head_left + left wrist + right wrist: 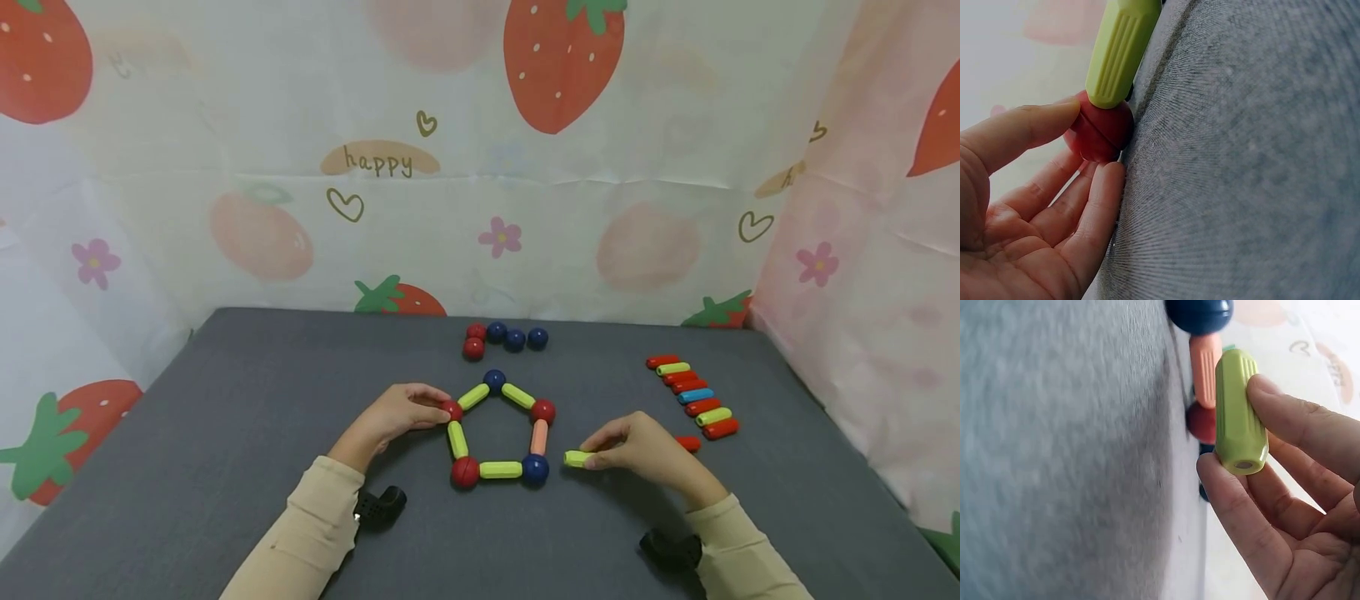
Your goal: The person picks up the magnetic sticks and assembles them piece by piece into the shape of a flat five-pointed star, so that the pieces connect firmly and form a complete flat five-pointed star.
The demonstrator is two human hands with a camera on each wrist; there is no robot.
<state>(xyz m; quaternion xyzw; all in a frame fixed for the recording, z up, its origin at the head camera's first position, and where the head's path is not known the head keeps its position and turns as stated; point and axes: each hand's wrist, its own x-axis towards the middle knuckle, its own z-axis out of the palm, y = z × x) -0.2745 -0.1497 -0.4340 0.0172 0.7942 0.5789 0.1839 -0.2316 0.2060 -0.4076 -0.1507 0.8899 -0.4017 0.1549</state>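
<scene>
A five-sided ring of magnetic rods and balls lies on the grey table. Its sides are yellow-green rods (501,470) and one salmon rod (539,437); red and blue balls (536,470) form the corners. At the ring's left corner my left hand (399,417) pinches a red ball (1099,128), thumb on one side and fingers on the other. A yellow-green rod (1119,53) joins that ball. To the right of the ring, my right hand (641,450) holds a loose yellow-green magnetic rod (1239,412) between thumb and fingers, apart from the nearest blue ball.
Behind the ring sit loose red balls (473,348) and blue balls (514,340). A slanting row of red, yellow-green and blue rods (696,397) lies at the right. One more red rod (688,443) is partly hidden behind my right hand. A printed cloth (465,250) hangs beyond the table.
</scene>
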